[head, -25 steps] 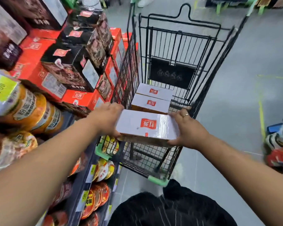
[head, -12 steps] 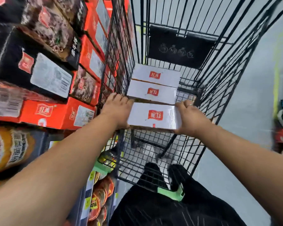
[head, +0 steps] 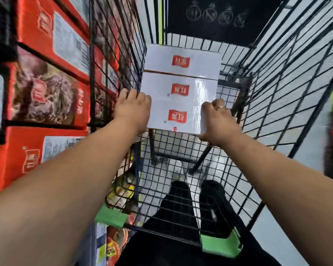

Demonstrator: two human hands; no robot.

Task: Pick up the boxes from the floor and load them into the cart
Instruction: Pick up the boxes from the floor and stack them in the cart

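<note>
Now left hand (head: 133, 111), right hand (head: 219, 121): grip holding white box (head: 188, 116) side edges, beside second box (head: 181, 83); near cart (head: 171, 150) mesh open

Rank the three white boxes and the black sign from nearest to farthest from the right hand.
1. Held box, gripped by the right hand.
2. Middle box, just beyond it.
3. Far box, behind that.
4. Black sign, at the far end of the cart.
</note>
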